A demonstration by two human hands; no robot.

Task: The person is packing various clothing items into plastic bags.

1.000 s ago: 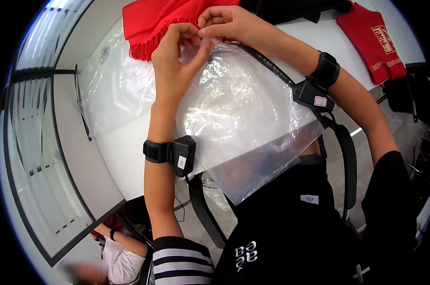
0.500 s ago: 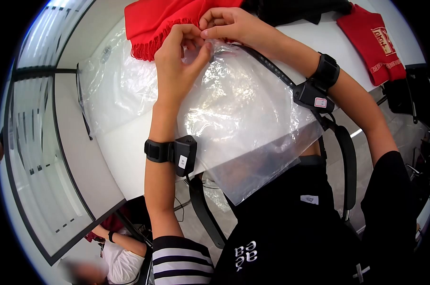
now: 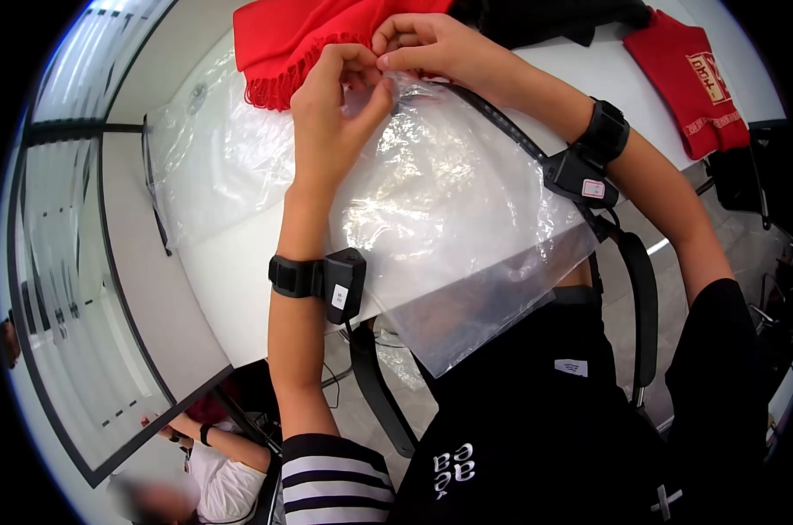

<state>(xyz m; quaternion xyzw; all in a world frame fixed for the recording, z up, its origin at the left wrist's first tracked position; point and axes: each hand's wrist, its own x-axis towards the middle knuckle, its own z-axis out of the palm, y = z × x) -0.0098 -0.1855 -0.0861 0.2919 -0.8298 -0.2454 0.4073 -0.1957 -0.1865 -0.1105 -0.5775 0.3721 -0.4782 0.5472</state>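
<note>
A clear plastic bag (image 3: pixel 449 184) hangs from my fingertips, spread over the white table's edge and down against my black clothing. My left hand (image 3: pixel 335 109) is closed, pinching the bag's top edge, its thumb bent beside it. Touching it on the right, my right hand (image 3: pixel 423 45) is closed in a pinch on the same gathered edge; the exact grip is partly hidden. Just behind my hands lies a red fringed cloth (image 3: pixel 305 39). More clear plastic (image 3: pixel 221 166) lies on the table to the left.
Black cloth (image 3: pixel 558 19) lies at the back, and a red cloth with gold lettering (image 3: pixel 684 83) at the right of the white table (image 3: pixel 230 306). A dark-framed panel (image 3: pixel 108 289) stands at left. Another person (image 3: pixel 230 477) is at lower left. Black devices are strapped to my forearms.
Both my hands have shifted very slightly right in the view, still pinching the bag. The other person's hand at lower left has moved a little.
</note>
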